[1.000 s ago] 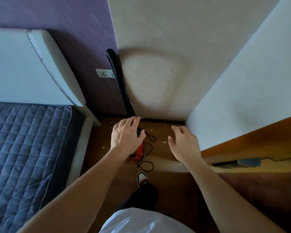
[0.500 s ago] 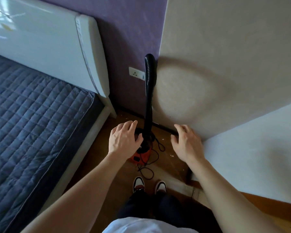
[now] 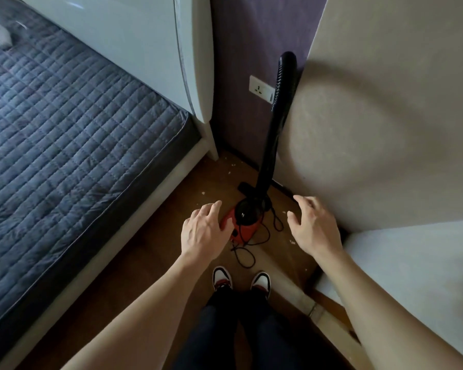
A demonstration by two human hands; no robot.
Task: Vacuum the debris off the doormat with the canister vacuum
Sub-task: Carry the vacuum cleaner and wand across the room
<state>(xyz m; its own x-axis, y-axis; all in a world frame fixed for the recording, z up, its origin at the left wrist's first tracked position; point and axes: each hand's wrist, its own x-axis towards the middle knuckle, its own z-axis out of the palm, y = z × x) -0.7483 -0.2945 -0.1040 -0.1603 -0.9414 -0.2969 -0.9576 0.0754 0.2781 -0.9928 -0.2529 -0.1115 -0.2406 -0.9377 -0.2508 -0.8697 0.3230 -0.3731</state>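
Observation:
A small red and black canister vacuum (image 3: 245, 221) stands on the brown floor in the corner. Its black hose and tube (image 3: 275, 126) rise upright and lean against the beige wall. A black cord (image 3: 247, 252) loops on the floor beside it. Small white crumbs of debris (image 3: 231, 165) lie scattered around it. My left hand (image 3: 202, 232) hovers over the canister's left side with fingers spread, holding nothing. My right hand (image 3: 312, 227) hangs open to the right of the canister. No doormat can be made out.
A bed with a dark quilted mattress (image 3: 64, 129) and white headboard (image 3: 150, 44) fills the left. A wall socket (image 3: 261, 89) sits on the purple wall. The beige wall (image 3: 385, 116) and a white panel (image 3: 425, 276) close the right. My shoes (image 3: 241, 281) stand just behind the vacuum.
The view has swung left and tilted down, showing more bed. Both hands stay open and have drawn a little farther apart around the canister.

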